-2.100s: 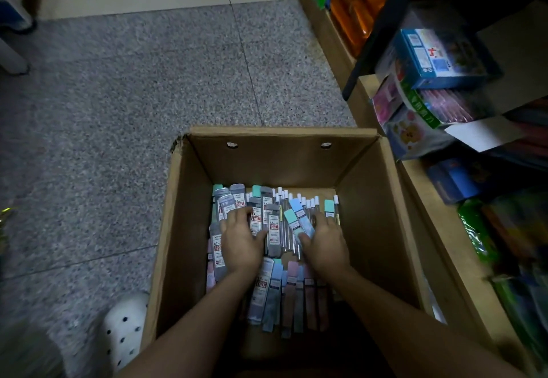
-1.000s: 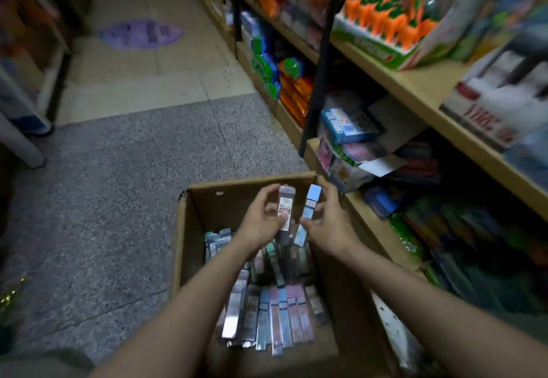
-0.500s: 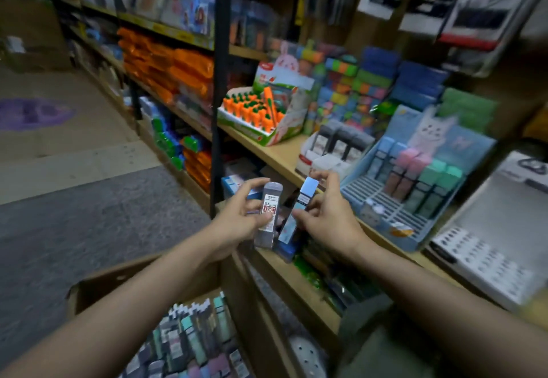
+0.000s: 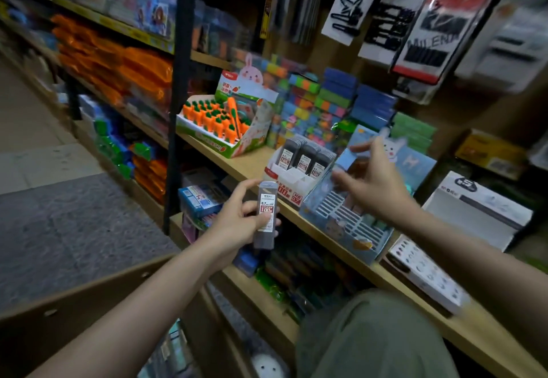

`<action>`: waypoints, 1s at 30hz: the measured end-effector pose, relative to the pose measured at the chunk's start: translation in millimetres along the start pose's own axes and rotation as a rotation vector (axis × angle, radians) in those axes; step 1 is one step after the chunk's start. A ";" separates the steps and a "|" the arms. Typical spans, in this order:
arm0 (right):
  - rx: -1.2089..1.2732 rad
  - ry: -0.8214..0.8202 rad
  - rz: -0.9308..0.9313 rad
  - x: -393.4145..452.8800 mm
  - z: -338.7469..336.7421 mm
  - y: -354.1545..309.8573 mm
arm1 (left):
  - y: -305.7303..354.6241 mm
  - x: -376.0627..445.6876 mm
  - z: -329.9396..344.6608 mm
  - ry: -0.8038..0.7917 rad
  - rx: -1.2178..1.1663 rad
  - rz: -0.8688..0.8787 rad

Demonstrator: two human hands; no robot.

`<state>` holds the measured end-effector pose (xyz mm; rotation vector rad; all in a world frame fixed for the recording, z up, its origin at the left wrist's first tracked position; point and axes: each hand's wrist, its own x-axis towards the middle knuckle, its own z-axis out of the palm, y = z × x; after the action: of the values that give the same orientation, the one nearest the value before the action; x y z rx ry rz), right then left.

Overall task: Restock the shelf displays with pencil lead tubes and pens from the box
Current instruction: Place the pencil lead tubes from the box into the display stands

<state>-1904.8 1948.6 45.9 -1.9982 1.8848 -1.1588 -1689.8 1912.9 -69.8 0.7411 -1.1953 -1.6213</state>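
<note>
Head view shows the restock at an early stage. The left hand (image 4: 237, 223) grips a grey pencil lead tube (image 4: 266, 214) upright, fingers curled round its lower half, in front of the wooden shelf (image 4: 246, 167) and just short of the white lead display (image 4: 299, 176), which already carries three rows of dark tubes with free space at the front. The right hand (image 4: 370, 182) reaches over the blue slotted display (image 4: 350, 226); a blurred light-blue tube (image 4: 345, 161) sits at its fingertips, apparently pinched between thumb and fingers, though motion blur prevents a firm reading of the grip. Several front slots of the blue display appear vacant. The cardboard box (image 4: 89, 297) stands low at the person's left, and a strip of its contents, more tubes, shows at its inner edge. Judged from this: neither carried tube is seated yet, and most of the box stock remains to be transferred. No pens are identifiable in either hand.
</note>
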 end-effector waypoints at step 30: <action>-0.802 0.139 -0.076 77.6 13.1 57.5 | -20.7 21.0 0.1 0.031 -0.016 -0.025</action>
<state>-1948.9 1862.3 35.1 -2.4032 2.6617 -0.5919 -1704.4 1894.8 -87.8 0.7710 -1.1537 -1.6326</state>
